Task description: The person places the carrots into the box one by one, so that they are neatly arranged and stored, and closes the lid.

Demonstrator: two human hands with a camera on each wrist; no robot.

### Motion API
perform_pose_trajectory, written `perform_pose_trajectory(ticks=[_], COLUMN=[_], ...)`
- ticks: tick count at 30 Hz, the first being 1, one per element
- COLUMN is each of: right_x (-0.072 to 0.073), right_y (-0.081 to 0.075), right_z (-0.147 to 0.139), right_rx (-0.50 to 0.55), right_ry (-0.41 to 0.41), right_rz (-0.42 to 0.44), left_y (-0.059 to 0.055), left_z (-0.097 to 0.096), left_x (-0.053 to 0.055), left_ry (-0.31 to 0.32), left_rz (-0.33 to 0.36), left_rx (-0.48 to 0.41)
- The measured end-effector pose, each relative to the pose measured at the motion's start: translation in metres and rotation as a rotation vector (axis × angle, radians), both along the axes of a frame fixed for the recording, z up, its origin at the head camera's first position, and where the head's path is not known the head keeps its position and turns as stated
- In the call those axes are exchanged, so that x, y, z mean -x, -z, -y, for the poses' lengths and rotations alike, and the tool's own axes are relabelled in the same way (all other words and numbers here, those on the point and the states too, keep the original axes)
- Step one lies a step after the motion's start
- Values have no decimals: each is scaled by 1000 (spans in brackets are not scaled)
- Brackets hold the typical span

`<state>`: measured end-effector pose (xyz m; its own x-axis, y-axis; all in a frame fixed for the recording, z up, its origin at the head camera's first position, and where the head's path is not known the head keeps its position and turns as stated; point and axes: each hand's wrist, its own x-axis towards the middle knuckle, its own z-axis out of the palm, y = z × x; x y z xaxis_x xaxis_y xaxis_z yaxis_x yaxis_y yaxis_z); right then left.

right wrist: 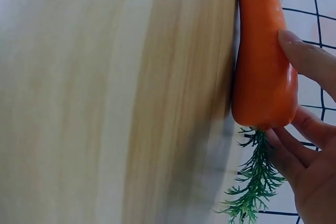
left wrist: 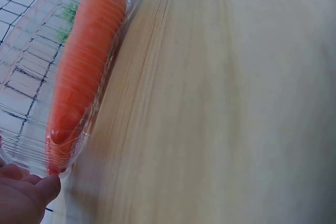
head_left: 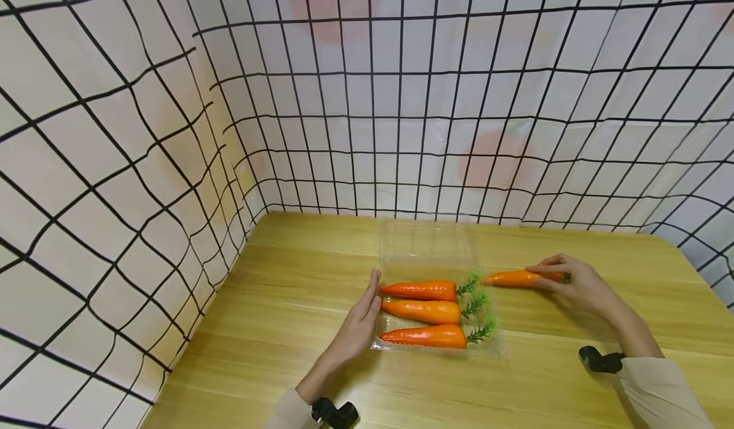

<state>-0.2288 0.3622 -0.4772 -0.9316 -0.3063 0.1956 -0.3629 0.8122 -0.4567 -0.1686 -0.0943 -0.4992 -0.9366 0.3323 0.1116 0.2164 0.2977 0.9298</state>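
In the head view, a clear plastic box [head_left: 395, 341] with its lid [head_left: 427, 241] folded back holds three orange carrots with green tops, side by side; the nearest carrot [head_left: 424, 336] also shows through the box wall in the left wrist view. My left hand [head_left: 354, 328] touches the box's left end, its fingers fairly straight along the edge. To the right of the box, my right hand [head_left: 579, 285] grips another carrot [head_left: 510, 279] near its leafy end. The right wrist view shows the thumb on that carrot's [right wrist: 265, 61] side and other fingers behind it; green leaves [right wrist: 254, 177] hang below.
Everything lies on a wood-grain table [head_left: 275, 276]. White sheeting with a black grid [head_left: 401, 97] rises behind the table and along its left side. Each wrist wears a small black device, such as the one on the right wrist [head_left: 601, 359].
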Motion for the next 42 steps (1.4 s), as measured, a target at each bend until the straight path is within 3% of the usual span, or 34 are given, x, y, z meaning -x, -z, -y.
perform_pose_trajectory(ticks=[16, 30, 42], right_x=[-1, -15, -27], right_y=[4, -7, -15], right_z=[0, -3, -3], right_rx=[4, 23, 122], right_ry=[-55, -61, 28], right_rz=[-30, -195, -187], left_y=[-1, 0, 0], left_z=[0, 0, -1], left_x=[0, 1, 0], left_ry=[1, 4, 7], left_rz=[-5, -8, -3], left_rx=[16, 10, -1])
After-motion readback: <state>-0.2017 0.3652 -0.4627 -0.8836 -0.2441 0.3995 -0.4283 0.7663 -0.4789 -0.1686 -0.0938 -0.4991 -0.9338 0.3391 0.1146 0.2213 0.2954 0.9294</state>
